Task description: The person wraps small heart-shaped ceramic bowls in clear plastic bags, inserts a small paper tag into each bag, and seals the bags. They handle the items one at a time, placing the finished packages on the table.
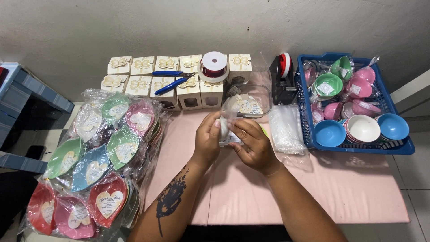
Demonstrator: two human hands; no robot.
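My left hand [207, 139] and my right hand [254, 144] meet over the pink table [349, 188], both closed on a small white item in a clear plastic bag [225, 125]. The bag's top sticks up between my fingers. A green edge peeks out behind my right hand. A clear container [262, 96] with small white tags lies just beyond my hands.
Wrapped leaf-shaped dishes [96, 157] in several colours pile up at the left. Cream gift boxes [179, 83] line the back, with blue-handled pliers [172, 78] and a ribbon spool [214, 66] on them. A tape dispenser [283, 78], clear bags [285, 127] and a blue basket [309, 121] of small bowls stand at the right.
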